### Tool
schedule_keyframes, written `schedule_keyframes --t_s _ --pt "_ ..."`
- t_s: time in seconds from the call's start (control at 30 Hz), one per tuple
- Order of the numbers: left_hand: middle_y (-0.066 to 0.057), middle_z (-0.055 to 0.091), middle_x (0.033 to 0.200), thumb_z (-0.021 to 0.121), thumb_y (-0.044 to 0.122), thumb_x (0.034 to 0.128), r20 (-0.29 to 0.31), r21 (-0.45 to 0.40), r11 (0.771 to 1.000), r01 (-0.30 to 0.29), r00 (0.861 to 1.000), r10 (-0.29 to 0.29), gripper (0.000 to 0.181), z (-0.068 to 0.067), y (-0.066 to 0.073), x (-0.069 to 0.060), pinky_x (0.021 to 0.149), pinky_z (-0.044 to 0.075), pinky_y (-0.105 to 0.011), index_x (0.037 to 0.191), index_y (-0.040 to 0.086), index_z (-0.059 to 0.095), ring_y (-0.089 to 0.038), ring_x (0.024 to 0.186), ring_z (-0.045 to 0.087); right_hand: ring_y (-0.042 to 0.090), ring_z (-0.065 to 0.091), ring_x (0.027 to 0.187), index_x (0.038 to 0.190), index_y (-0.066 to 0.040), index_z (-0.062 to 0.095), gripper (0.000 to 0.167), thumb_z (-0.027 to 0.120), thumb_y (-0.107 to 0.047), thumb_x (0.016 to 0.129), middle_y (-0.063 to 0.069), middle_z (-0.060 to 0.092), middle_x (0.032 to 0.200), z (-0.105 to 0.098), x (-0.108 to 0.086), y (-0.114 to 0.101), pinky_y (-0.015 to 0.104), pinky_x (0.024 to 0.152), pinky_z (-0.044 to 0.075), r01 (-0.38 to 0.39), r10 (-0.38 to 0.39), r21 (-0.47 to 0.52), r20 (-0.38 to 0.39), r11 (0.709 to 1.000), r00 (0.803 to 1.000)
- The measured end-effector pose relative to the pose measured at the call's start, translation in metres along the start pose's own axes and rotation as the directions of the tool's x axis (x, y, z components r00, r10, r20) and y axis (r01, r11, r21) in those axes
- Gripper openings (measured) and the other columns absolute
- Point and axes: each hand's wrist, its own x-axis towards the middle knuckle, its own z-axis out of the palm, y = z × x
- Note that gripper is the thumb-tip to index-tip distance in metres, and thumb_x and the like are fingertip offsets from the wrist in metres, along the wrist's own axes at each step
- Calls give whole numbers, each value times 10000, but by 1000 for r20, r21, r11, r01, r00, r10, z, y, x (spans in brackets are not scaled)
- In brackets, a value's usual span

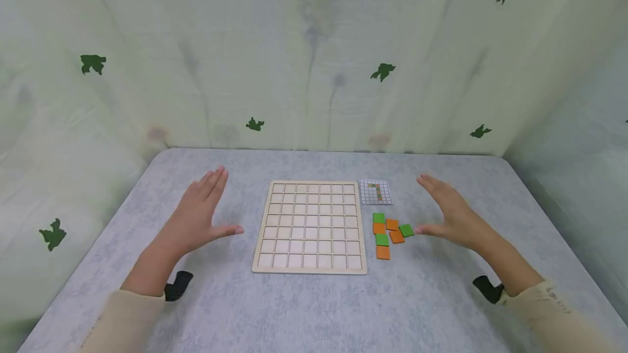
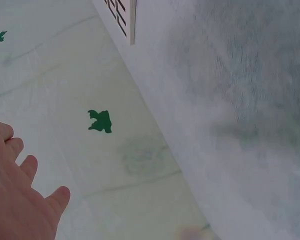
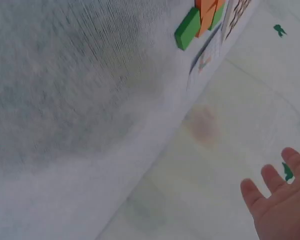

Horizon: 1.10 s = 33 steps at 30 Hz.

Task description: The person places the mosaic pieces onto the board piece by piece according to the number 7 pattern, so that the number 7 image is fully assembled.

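Observation:
In the head view a wooden grid board (image 1: pixel 312 273) lies flat on the table, its square cells bare. My left hand (image 1: pixel 196 217) hovers to the left of the board, fingers extended and thumb spread, holding nothing. On the other side my right hand (image 1: pixel 456 217) is held the same way, its thumb tip close to a green tile (image 1: pixel 406 230); whether they touch I cannot tell. Several orange tiles (image 1: pixel 383 253) and green tiles (image 1: pixel 379 218) lie in a loose cluster right of the board. Above them sits a small pattern card (image 1: pixel 376 192) with a printed grid.
The grey table (image 1: pixel 304 315) ends at a pale curtain (image 1: pixel 275 70) with green leaf and bird shapes, which also hangs at both sides. Black bands (image 1: pixel 179 286) show at both wrists, below beige sleeves.

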Motion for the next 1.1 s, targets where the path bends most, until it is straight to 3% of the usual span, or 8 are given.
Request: schedule_keyframes --t_s 0.13,0.27,0.37,0.5,0.77,0.93,1.1 --pt "-74 6 1499 693 561 675 5 -179 982 57 998 -58 1141 19 10 0 1003 161 -550 1451 117 -16 -318 1339 65 370 307 1225 1419 -81 241 947 774 -339 681 161 280 1412 17 -4 -3 552 926 313 -70 64 136 48 988 997" --pt "-7 -29 1500 727 527 656 47 -349 929 121 993 -111 1158 39 21 0 998 172 -557 1452 188 -43 -289 1343 44 318 458 1081 1355 -45 355 799 765 -259 704 156 394 1328 35 -7 -5 467 844 421 -81 67 214 72 973 995" --pt "-42 -13 1501 744 511 642 72 -414 902 125 992 -104 1170 53 27 1 1004 160 -555 1455 167 -24 -297 1342 37 272 512 995 1294 -7 433 688 752 -221 723 150 475 1255 47 -8 -6 419 805 447 -63 40 250 97 966 994" --pt "-122 38 1492 780 469 615 113 -450 883 130 990 -88 1189 66 31 0 1012 149 -546 1452 80 31 -323 1337 46 210 525 919 1240 2 499 584 736 -188 742 109 545 1182 57 -8 -5 371 777 453 -53 14 283 136 958 991" --pt "-182 132 1467 792 491 569 230 -501 845 187 970 -78 1191 82 30 -9 1031 158 -496 1428 -8 135 -337 1327 116 146 509 855 1181 -50 552 458 701 -208 777 68 535 1168 65 -10 -1 278 746 452 -52 -3 293 183 955 983" --pt "-190 160 1458 768 556 561 272 -468 863 190 960 -64 1195 91 26 -13 1022 155 -522 1420 -19 168 -364 1319 120 113 476 783 1135 -62 579 388 694 -194 789 23 540 1076 69 -8 -2 235 656 440 -86 41 249 179 965 983" --pt "-182 163 1460 758 566 573 271 -463 869 175 961 -49 1175 93 24 -14 1015 150 -540 1420 -10 183 -370 1319 113 114 444 717 1076 -62 611 321 702 -152 781 -16 530 947 71 -5 -6 222 581 408 -150 114 202 179 968 977"
